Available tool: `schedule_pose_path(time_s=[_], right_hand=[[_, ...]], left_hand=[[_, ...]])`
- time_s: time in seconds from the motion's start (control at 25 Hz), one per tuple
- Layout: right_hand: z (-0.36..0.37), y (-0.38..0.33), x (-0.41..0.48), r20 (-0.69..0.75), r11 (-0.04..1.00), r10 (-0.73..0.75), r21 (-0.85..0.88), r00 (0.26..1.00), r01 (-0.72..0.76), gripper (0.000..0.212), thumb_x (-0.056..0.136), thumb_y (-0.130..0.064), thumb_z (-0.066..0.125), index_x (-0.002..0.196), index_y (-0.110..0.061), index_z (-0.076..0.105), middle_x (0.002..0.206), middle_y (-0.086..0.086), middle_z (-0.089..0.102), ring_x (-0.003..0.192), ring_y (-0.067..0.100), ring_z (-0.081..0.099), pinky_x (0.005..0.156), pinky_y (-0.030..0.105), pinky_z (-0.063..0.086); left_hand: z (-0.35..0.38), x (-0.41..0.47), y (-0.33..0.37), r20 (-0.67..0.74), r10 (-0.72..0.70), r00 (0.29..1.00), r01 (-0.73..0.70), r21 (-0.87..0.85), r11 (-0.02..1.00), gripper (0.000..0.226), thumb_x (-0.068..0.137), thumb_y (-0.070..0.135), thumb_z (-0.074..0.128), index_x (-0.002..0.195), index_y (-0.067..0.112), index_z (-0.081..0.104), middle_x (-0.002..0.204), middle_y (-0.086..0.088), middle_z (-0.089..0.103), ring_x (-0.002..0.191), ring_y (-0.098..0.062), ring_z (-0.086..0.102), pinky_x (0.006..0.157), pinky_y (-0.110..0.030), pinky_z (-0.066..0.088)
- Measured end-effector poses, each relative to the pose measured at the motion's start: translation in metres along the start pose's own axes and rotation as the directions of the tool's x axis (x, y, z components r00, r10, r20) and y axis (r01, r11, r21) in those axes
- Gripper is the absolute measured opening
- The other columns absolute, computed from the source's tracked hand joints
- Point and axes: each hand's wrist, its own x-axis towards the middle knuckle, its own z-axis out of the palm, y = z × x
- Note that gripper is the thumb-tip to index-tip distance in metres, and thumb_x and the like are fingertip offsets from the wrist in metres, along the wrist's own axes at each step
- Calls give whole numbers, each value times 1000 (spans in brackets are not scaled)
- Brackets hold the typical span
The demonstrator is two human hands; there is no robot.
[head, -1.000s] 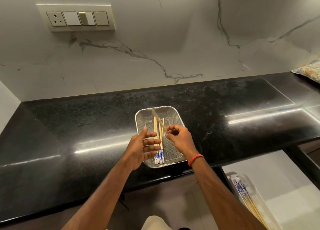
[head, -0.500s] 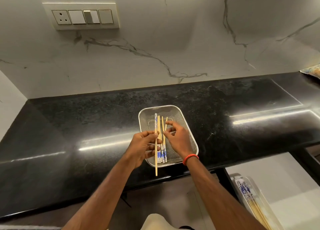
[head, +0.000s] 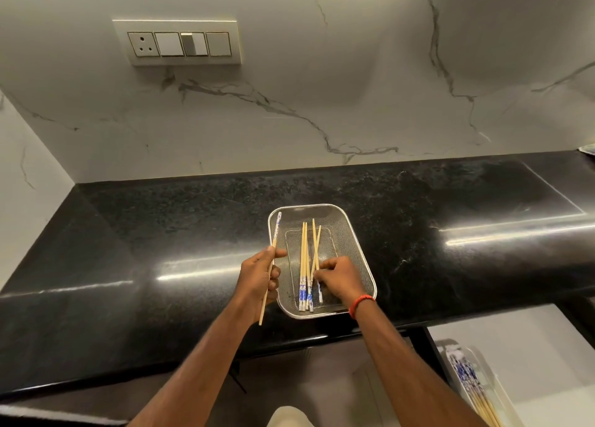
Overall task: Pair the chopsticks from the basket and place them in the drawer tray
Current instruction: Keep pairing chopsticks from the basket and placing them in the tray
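A steel mesh basket (head: pixel 357 233) sits on the black counter near its front edge. Several wooden chopsticks (head: pixel 303 259) with blue-and-white ends lie lengthwise in it. My left hand (head: pixel 260 277) grips one chopstick (head: pixel 276 230) at its middle, just left of the basket, with the patterned end pointing away. My right hand (head: pixel 338 278) is inside the basket, fingertips pinching a chopstick (head: pixel 317 245) that lies crossed over the others. At the bottom right a clear drawer tray (head: pixel 495 381) holds several chopsticks (head: pixel 473 385).
The black stone counter (head: pixel 161 233) runs left to right against a marble wall with a switch plate (head: pixel 178 42). The open white drawer (head: pixel 531 339) sits below the counter edge at the right. A patterned object (head: pixel 587 150) peeks in at the far right.
My left hand took one chopstick out of the basket and moved it to the left of the rim. My right hand dropped lower into the basket onto another chopstick.
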Motion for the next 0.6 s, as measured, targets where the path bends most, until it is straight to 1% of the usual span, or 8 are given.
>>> schedule_pose_path(time_s=[0.04,0.12,0.16,0.24,0.32,0.4,0.52,0.6], right_hand=[[-4,-3,-4,1,998,-28,62,1000,28,12,87,-10,72,92,-20,70,98,6,74,85,18,71,77,33,60],[-11,-12,-11,-16,978,-115,175,993,116,19,87,-10,72,85,-28,69,89,0,71,84,15,68,68,24,55],[-13,-18,-14,-44,965,-177,190,983,182,20,86,-10,73,86,-29,70,87,-2,69,82,10,66,65,20,51],[-15,-29,-15,-107,936,-325,104,939,336,24,85,-12,75,87,-35,71,89,-7,64,77,2,60,63,13,47],[-13,-41,-15,-122,884,-465,-21,877,467,29,84,-10,73,87,-39,72,96,-11,63,84,4,59,72,16,49],[-8,-50,-15,-94,824,-567,-79,819,561,27,85,-6,69,91,-32,76,94,-13,69,86,5,62,77,24,53],[2,-55,-16,-91,779,-626,-124,774,615,25,86,-6,65,99,-23,77,93,-8,76,85,4,67,79,26,56],[7,-53,-15,-78,754,-649,-196,757,627,25,90,-10,63,108,-22,76,99,-5,75,93,8,66,84,28,55]], left_hand=[[1,0,0,2,-16,1000,16,11,1000,35,106,34,45,100,9,70,49,7,48,36,-4,38,35,-18,30],[3,0,2,19,-32,999,32,10,999,39,107,34,43,92,7,66,50,4,53,38,-6,44,35,-18,35],[5,-1,3,37,-39,999,40,-4,999,38,107,34,43,92,7,65,52,1,58,40,-9,51,36,-18,39],[10,-2,5,90,-64,994,67,-31,997,38,108,33,41,97,4,63,64,-8,70,51,-18,64,41,-23,51],[13,-4,6,155,-92,984,99,-40,994,39,109,31,40,106,1,64,79,-17,77,60,-27,72,48,-30,59],[16,-5,6,199,-100,975,110,-36,993,40,109,29,38,111,0,65,89,-21,78,67,-33,75,53,-35,62],[19,-5,5,202,-87,976,96,-38,995,37,109,26,38,115,2,64,94,-23,78,73,-36,76,57,-41,63],[20,-5,4,198,-79,977,89,-41,995,33,109,26,41,116,2,63,94,-23,77,76,-38,75,58,-43,63]])
